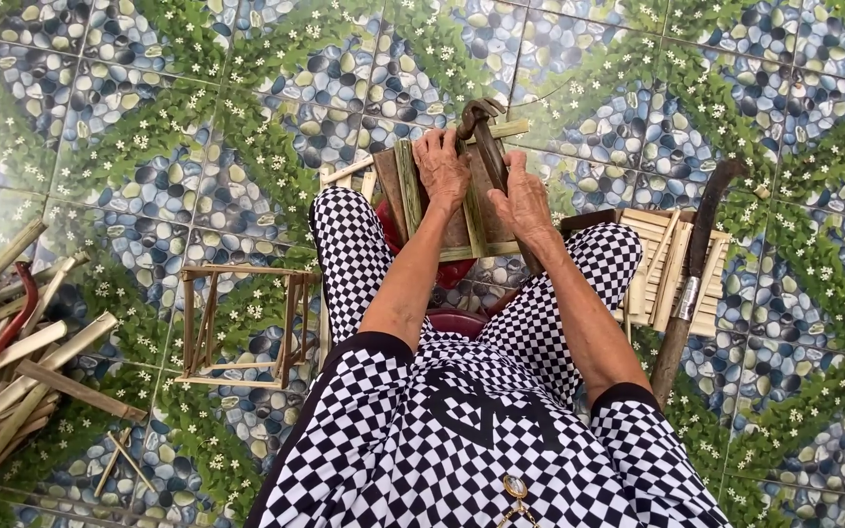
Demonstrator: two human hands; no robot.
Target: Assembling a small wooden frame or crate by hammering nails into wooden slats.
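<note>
Sitting over a tiled floor (pixel 149 147) printed with pebbles and little white flowers, and right at the knees there's a small bamboo slat frame (pixel 442 200) that looks mid-assembly. The left hand (pixel 442 168) is pressed flat on its top slats and the right hand (pixel 522 200) is curled against the side next to a dark curved tool (pixel 486 132) lying across it, so I'd guess the slats are being seated, which wants steady downward pressure. Further out: another open frame (pixel 242 328) on the left, loose bamboo strips (pixel 22 376) beyond it, and a long knife (pixel 691 279) resting on a finished slatted piece (pixel 652 284) to the right.
</note>
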